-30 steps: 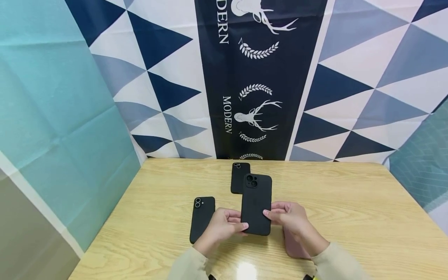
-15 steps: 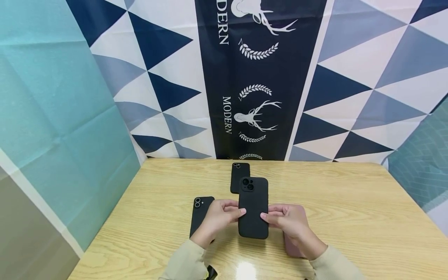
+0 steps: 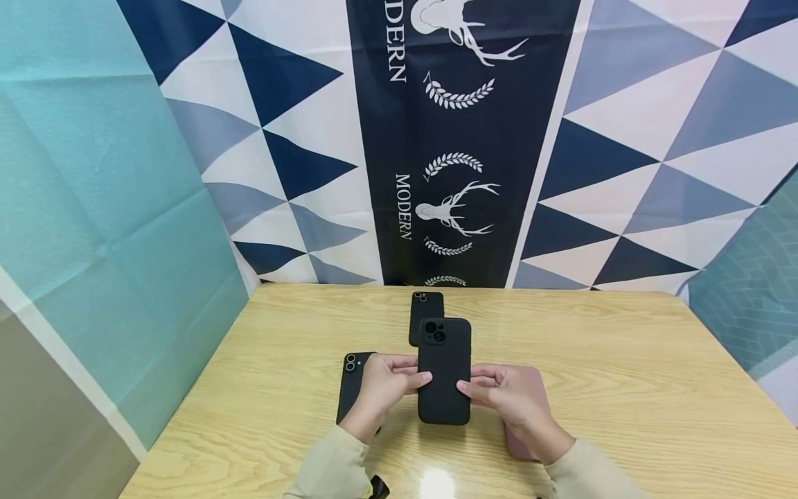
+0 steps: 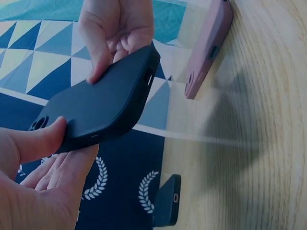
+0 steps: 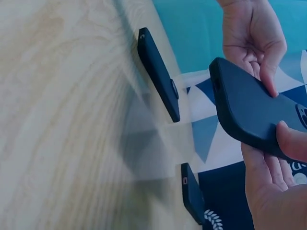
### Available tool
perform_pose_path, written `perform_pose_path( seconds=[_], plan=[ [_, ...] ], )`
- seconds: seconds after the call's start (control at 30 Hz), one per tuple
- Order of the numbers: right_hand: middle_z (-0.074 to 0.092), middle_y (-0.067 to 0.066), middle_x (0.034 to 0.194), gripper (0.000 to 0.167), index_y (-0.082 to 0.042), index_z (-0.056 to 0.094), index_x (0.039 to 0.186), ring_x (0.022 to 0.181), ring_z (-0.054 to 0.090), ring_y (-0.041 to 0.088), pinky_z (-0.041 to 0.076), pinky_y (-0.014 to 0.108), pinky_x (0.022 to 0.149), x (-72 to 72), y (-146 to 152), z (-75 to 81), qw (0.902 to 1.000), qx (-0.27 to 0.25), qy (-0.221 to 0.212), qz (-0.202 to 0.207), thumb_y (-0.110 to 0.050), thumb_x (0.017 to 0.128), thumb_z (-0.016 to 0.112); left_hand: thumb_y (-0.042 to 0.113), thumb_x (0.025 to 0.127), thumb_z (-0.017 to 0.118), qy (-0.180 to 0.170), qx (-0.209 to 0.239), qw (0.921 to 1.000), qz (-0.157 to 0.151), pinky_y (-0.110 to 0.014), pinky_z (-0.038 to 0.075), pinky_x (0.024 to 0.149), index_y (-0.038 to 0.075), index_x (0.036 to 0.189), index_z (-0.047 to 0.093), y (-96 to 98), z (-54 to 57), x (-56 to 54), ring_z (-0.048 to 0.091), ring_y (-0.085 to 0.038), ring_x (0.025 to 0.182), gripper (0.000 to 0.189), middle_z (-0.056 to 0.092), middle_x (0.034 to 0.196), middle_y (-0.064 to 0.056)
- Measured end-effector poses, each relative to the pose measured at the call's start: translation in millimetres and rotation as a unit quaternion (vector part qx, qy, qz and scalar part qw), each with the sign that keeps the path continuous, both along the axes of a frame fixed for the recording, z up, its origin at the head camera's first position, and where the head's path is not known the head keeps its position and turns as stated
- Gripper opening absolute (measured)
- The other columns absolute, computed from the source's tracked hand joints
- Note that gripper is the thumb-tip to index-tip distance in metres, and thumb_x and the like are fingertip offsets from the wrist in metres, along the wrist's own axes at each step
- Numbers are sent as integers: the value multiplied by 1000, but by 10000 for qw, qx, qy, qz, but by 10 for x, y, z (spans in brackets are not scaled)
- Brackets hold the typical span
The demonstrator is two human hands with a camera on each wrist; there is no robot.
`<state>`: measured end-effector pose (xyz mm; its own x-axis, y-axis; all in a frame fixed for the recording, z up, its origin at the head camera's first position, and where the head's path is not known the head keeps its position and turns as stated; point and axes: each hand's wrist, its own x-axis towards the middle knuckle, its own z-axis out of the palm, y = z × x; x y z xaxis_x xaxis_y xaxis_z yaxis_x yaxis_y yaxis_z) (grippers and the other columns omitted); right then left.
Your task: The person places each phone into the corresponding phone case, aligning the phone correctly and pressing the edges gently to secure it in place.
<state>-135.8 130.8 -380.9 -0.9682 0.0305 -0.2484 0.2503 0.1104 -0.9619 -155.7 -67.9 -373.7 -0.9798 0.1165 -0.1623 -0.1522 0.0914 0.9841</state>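
Observation:
A phone in a matte black case [image 3: 445,374] is held up off the table, its camera end pointing away from me. My left hand [image 3: 385,384] pinches its left edge, thumb on the back and fingers beneath. On the opposite edge my right hand [image 3: 512,395] grips it the same way. The left wrist view shows the port opening at the near end of the held phone [image 4: 103,103]. A pink phone [image 3: 535,381] lies partly hidden under my right hand. Beside my left hand lies another black phone [image 3: 351,388], partly covered by that hand.
A third black phone [image 3: 427,308] lies near the back of the wooden table [image 3: 598,360], its lower part hidden by the held one. Behind the table hangs a patterned cloth [image 3: 449,138], with a teal cloth [image 3: 118,208] on the left.
The held phone has shifted slightly left and down in the head view. My left hand has moved from its lower corner up to mid-edge. The phones on the table stay put.

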Motion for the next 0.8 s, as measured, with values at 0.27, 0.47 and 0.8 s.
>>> perform_pose_path(
  seconds=[0.27,0.47,0.8],
  plan=[
    [71,10,110,56,13,46,132,91,68,6,57,29,89,-110,26,55,9972,-45,106,734,-16,90,67,5,80,76,-13,168,9997,183,-31,61,74,-8,114,66,-33,72,-8,74,-18,83,39,72,103,-23],
    [72,-7,95,55,12,46,134,84,67,-2,57,19,83,-204,46,194,9969,-389,261,634,-17,91,66,4,80,76,10,218,9997,92,-30,61,73,-9,112,66,-53,111,-23,72,-13,79,36,73,101,-23],
    [73,-9,83,49,15,49,126,76,68,0,57,18,76,-186,20,242,9984,-428,167,315,-11,89,67,7,80,76,41,-41,9984,-571,-33,61,79,-7,114,66,-115,126,-44,72,-16,86,37,72,105,-22]
  ],
)
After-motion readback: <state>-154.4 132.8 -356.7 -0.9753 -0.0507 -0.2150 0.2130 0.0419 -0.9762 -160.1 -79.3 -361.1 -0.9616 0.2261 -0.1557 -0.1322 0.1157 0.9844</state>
